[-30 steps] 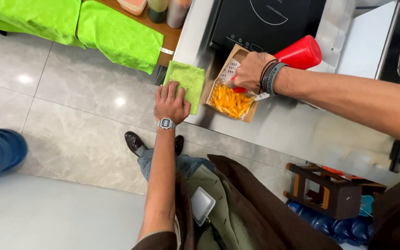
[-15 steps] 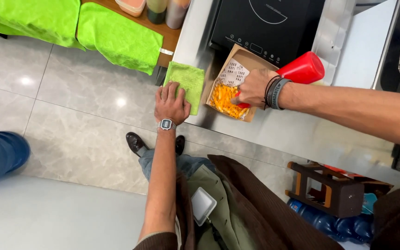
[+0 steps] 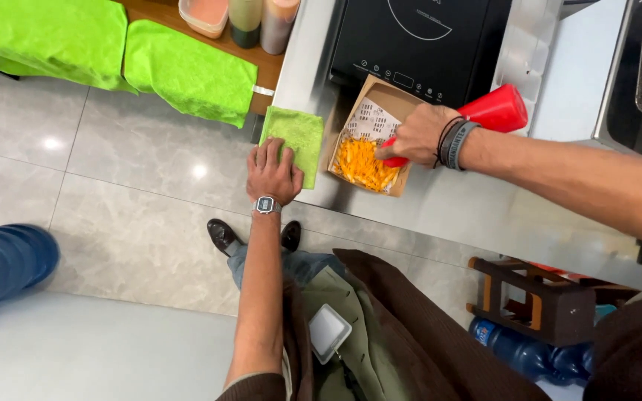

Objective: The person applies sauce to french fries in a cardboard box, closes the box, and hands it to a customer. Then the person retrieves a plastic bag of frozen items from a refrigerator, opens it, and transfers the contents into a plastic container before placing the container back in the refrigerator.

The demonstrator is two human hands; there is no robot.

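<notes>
The fingers of the right hand (image 3: 419,134) were wrapped around a red squeeze bottle (image 3: 484,117), tipped so its nozzle end pointed down into a cardboard tray (image 3: 388,96). The tray held a heap of orange fries (image 3: 362,165) at its near end and a piece of printed paper (image 3: 371,120) at its far end. It sat on the steel desk (image 3: 469,215) just in front of a black induction cooker (image 3: 425,37), close to the desk's left edge. The fingers of the left hand (image 3: 271,172) lay flat and slightly spread, pressing on a folded green cloth (image 3: 296,137) at the desk's left edge, just beside the tray; they gripped nothing. A wristwatch (image 3: 266,204) sat on that wrist. Dark bands (image 3: 455,141) circled the right wrist.
</notes>
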